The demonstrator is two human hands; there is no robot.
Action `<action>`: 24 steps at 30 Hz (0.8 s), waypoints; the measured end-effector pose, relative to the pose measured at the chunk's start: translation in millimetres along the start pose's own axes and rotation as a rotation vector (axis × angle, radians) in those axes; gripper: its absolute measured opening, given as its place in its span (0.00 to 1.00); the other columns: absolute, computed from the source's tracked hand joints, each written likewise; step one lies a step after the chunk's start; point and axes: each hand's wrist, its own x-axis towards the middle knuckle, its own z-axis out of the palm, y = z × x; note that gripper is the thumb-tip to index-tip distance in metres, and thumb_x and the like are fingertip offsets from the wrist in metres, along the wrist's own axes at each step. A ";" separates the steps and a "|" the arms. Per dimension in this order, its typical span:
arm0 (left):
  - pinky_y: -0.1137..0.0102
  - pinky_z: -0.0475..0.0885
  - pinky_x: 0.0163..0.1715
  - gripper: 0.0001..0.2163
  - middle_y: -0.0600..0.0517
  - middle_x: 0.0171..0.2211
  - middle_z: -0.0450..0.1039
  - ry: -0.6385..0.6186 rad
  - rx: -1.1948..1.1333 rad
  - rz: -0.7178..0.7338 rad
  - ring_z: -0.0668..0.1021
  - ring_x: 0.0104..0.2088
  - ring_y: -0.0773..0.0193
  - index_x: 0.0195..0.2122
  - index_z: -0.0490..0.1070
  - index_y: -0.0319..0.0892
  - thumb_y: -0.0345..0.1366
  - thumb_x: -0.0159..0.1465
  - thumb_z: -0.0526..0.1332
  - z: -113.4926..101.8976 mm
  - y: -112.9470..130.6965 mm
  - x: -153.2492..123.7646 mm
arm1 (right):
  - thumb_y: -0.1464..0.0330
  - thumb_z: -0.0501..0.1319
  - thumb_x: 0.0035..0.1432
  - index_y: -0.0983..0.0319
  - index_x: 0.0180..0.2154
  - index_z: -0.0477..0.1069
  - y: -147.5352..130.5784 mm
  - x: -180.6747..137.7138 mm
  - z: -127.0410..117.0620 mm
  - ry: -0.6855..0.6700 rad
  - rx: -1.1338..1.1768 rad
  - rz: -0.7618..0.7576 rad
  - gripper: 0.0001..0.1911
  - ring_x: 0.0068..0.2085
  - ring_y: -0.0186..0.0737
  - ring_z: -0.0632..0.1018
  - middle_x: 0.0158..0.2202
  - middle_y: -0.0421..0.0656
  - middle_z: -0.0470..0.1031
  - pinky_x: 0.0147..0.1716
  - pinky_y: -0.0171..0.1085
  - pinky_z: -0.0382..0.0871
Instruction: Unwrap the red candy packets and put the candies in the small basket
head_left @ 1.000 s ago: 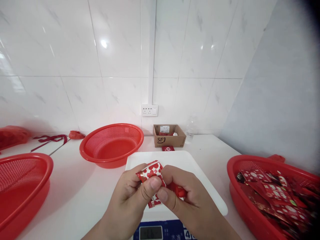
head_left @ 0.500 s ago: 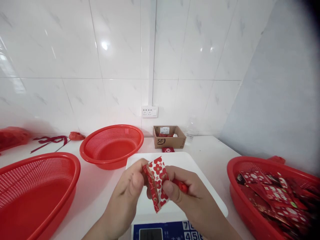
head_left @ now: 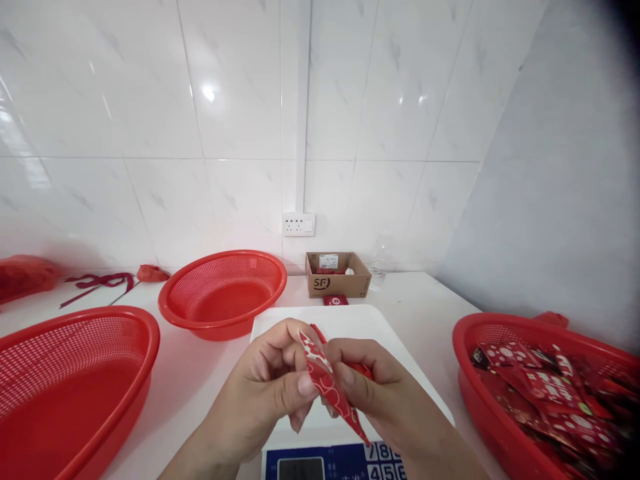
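Above the white scale pan (head_left: 357, 321), 1 patterned packet (head_left: 327, 385) is in hand

The left hand (head_left: 257, 390) pinches the packet's left edge between thumb and curled fingers; the right hand (head_left: 393, 393) presses its thumb against the other side, fingers folded in behind. The packet hangs tilted, almost edge-on, its lower tip pointing down towards the keypad (head_left: 384, 461). Something red (head_left: 363, 369) also shows inside the right hand's grip; whether it is a separate piece cannot be told.

As for progress, picking up appears done, since the packet is held off the pan by 2 hands. Handling it looks unfinished: it is not set down, and whether its ends are sealed or torn cannot be made out. To the right, a red basin (head_left: 475, 393) carries a heap of packets (head_left: 550, 390), so this 1 is probably a small share of the work; whether that heap is finished or waiting is unclear. On the left, 2 more red basins, 1 near (head_left: 125, 393) and 1 farther back (head_left: 220, 330), stand on the white surface (head_left: 417, 293).
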 end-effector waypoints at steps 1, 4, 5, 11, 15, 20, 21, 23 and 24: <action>0.85 0.58 0.17 0.08 0.61 0.18 0.63 0.013 0.004 0.004 0.59 0.15 0.79 0.35 0.74 0.45 0.41 0.59 0.69 0.2 0.9 0.0 | 0.47 0.60 0.58 0.61 0.24 0.67 -0.8 0.7 -0.5 0.008 -0.001 -0.009 0.25 0.23 0.34 0.67 0.22 0.37 0.65 0.25 0.34 0.63; 0.84 0.60 0.18 0.10 0.59 0.19 0.64 0.072 0.041 -0.024 0.61 0.17 0.77 0.32 0.73 0.42 0.42 0.59 0.68 1.1 3.9 -0.7 | 0.50 0.61 0.60 0.62 0.28 0.69 -3.8 2.0 -2.6 0.084 -0.024 -0.062 0.22 0.26 0.33 0.66 0.24 0.38 0.66 0.29 0.34 0.64; 0.83 0.61 0.18 0.10 0.59 0.19 0.65 0.092 0.069 -0.039 0.62 0.17 0.77 0.31 0.72 0.42 0.43 0.59 0.68 1.4 4.5 -1.1 | 0.49 0.61 0.60 0.62 0.28 0.69 -4.6 1.8 -3.4 0.112 -0.035 -0.086 0.22 0.26 0.33 0.65 0.24 0.37 0.65 0.28 0.33 0.63; 0.80 0.64 0.22 0.13 0.58 0.22 0.66 0.135 0.206 -0.059 0.66 0.22 0.74 0.29 0.68 0.41 0.44 0.60 0.67 5.6 3.5 -2.7 | 0.45 0.63 0.54 0.62 0.29 0.66 -5.9 -4.1 -2.3 0.024 -0.036 -0.052 0.26 0.29 0.37 0.68 0.26 0.40 0.66 0.29 0.36 0.63; 0.78 0.66 0.27 0.11 0.58 0.25 0.67 0.148 0.296 -0.035 0.68 0.26 0.72 0.31 0.69 0.43 0.45 0.63 0.64 10.7 3.8 -5.6 | 0.50 0.60 0.60 0.62 0.29 0.65 -6.2 -6.4 -1.0 0.071 -0.188 -0.043 0.22 0.29 0.37 0.67 0.27 0.39 0.65 0.28 0.35 0.61; 0.72 0.71 0.41 0.12 0.54 0.35 0.75 0.118 0.496 -0.012 0.74 0.37 0.65 0.40 0.76 0.48 0.47 0.67 0.57 14.9 4.8 -10.0 | 0.50 0.60 0.61 0.62 0.31 0.67 -7.2 -8.9 0.4 0.053 -0.156 -0.086 0.20 0.30 0.36 0.66 0.29 0.40 0.67 0.29 0.35 0.60; 0.72 0.71 0.42 0.12 0.53 0.38 0.76 0.120 0.507 -0.012 0.74 0.38 0.64 0.42 0.76 0.49 0.46 0.68 0.56 15.3 4.9 -10.5 | 0.50 0.60 0.61 0.62 0.31 0.67 -7.5 -9.1 1.2 0.051 -0.142 -0.089 0.21 0.30 0.36 0.66 0.28 0.39 0.67 0.28 0.34 0.60; 0.71 0.71 0.42 0.12 0.53 0.40 0.76 0.116 0.521 -0.009 0.75 0.39 0.63 0.44 0.76 0.50 0.46 0.68 0.56 16.3 5.3 -10.8 | 0.51 0.59 0.62 0.62 0.30 0.66 -8.1 -8.7 2.8 0.066 -0.145 -0.106 0.21 0.29 0.35 0.65 0.27 0.39 0.66 0.28 0.34 0.60; 0.71 0.71 0.41 0.12 0.53 0.41 0.77 0.115 0.529 0.003 0.75 0.38 0.63 0.45 0.76 0.51 0.46 0.68 0.56 16.8 5.7 -10.7 | 0.51 0.58 0.63 0.62 0.30 0.67 -8.4 -8.3 3.4 0.073 -0.162 -0.120 0.20 0.29 0.35 0.65 0.27 0.38 0.66 0.27 0.34 0.60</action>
